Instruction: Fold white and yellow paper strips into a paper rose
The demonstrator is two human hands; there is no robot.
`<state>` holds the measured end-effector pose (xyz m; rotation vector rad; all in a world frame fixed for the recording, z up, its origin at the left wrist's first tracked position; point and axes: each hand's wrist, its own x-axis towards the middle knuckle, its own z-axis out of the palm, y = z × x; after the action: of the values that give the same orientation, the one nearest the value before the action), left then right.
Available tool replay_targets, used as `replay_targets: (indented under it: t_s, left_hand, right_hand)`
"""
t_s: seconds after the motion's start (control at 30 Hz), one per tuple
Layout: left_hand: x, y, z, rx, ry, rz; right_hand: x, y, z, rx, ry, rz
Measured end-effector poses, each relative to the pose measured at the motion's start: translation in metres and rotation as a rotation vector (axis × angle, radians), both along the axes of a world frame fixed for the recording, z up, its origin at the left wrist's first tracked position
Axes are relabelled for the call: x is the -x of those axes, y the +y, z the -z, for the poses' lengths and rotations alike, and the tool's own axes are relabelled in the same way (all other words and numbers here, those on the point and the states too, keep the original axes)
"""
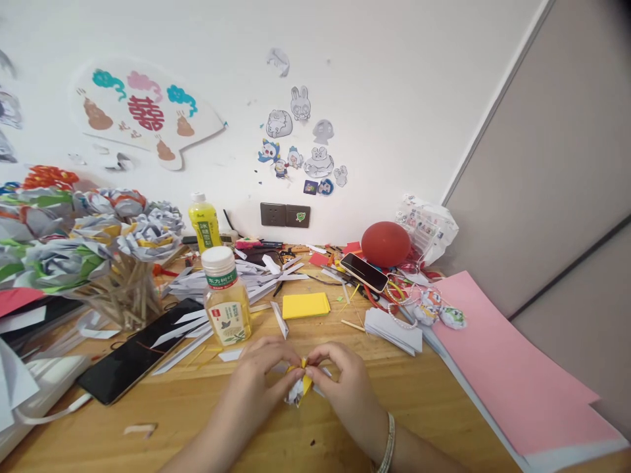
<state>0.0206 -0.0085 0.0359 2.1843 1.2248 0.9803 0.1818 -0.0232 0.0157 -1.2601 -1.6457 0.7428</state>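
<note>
Between my two hands, low over the front of the wooden table, is a small white and yellow folded paper flower [298,390]. My left hand [263,376] pinches its upper part between thumb and index finger. From the other side, my right hand [345,374] pinches a yellow piece of it, with a bracelet on that wrist. The two sets of fingertips almost meet at the top of the paper. Parts of the flower are hidden behind the fingers. Beyond the hands lies a stack of yellow paper [305,305], and a tea bottle [227,302] stands past my left hand.
At the left, paper flowers on sticks [64,263] fill a container beside a black tablet [138,355]. White paper strips [236,279] lie scattered at the back. Rightward are a white paper stack [392,332], a phone [365,271], a red balloon [386,243] and pink sheets [513,368].
</note>
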Motion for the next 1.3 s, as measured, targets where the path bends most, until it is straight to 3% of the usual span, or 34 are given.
replay_targets:
  t_s: [0.53,0.73,1.03,1.1,1.3]
  left_hand:
    - [0.002,0.0,0.002,0.041,0.012,-0.046]
    - [0.002,0.002,0.004,0.063,0.003,0.043]
    - [0.005,-0.002,-0.007,-0.139,0.062,0.257]
    - [0.005,-0.004,-0.01,-0.092,0.053,0.261]
    - [0.001,0.0,-0.001,0.324,0.028,0.233]
  right_hand:
    - [-0.003,0.0,0.002,-0.08,-0.042,-0.039]
    - [-0.007,0.003,0.003,-0.188,-0.045,-0.145]
    - [-0.014,0.004,-0.013,-0.089,-0.052,-0.245]
    - [-0.014,0.002,-0.017,-0.012,-0.035,-0.259]
    - [-0.016,0.004,-0.011,0.233,0.01,-0.37]
